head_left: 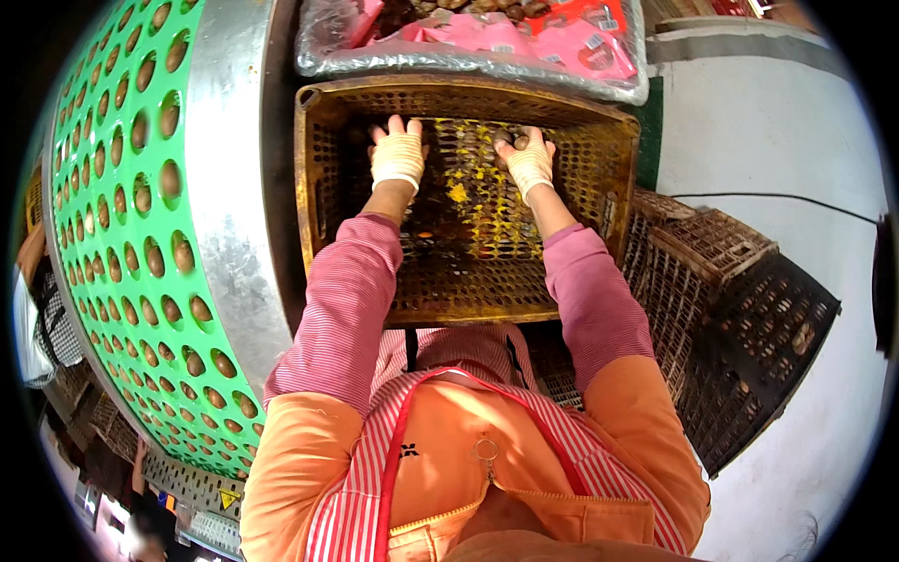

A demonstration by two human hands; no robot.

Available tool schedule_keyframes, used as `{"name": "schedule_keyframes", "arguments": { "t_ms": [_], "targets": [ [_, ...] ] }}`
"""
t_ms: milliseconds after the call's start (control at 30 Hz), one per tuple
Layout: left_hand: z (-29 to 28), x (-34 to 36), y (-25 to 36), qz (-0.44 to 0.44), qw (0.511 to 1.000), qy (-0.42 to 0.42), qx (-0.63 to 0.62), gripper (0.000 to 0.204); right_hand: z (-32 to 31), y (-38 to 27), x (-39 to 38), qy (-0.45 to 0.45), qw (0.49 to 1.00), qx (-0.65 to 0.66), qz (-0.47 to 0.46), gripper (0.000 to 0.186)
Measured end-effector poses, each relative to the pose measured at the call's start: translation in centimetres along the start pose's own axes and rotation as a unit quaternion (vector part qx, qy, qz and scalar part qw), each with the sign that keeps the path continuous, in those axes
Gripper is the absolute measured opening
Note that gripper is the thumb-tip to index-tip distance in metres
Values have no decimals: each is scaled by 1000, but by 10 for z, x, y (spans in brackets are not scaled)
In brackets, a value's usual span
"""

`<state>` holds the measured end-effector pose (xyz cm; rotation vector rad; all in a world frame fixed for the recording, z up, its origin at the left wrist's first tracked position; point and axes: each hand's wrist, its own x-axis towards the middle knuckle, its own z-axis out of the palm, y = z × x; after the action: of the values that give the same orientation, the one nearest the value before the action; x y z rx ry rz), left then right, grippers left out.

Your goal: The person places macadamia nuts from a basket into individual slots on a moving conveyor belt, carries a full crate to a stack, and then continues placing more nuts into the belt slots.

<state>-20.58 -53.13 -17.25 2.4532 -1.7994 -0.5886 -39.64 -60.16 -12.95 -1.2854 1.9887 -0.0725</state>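
Nearest: striped red-and-white apron (351, 487) over an orange top (459, 440), pink striped sleeves reaching forward.
Crate: brown perforated crate (468, 292), right in front of the body, yellow smears (457, 192) on its floor.
Left hand: left hand (398, 157) inside crate, toward far wall, light glove with bare fingertips. Fingers slightly apart; can't tell if anything's under the palm.
Right hand: right hand (529, 161) in far right part of crate, same glove type, fingers curled on brown ovals (503, 148).
Ovals: at the right fingers, inside crate; similar ones sit in the holes of a green perforated sheet (157, 221), left.
Sheet edge: wide metal band (234, 159), just left of crate.
Beyond: plastic-lined box (468, 65) with pink packs (468, 34).
Right: dark crate (749, 370), tilted.
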Motion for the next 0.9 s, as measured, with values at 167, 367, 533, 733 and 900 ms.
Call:
{"name": "schedule_keyframes", "arguments": {
  "t_ms": [167,367,533,733,900],
  "targets": [
    [13,-3,-11,58,996,-42,-45,51,23,-9,0,-9,998,-58,-17,47],
    [2,-16,-16,13,991,-107,-78,48,37,-2,1,-4,997,-78,18,51],
    [-38,-5,-45,-336,880,-34,-333,68,43,-3,-26,-61,979,-149,-126,49],
    [-42,7,-30,-329,883,-84,-324,75,45,35,-46,-33,938,-224,-261,49],
    [0,13,-72,-308,907,-101,-270,70,58,10,-56,-94,961,-207,-157,61]
  ]
}}
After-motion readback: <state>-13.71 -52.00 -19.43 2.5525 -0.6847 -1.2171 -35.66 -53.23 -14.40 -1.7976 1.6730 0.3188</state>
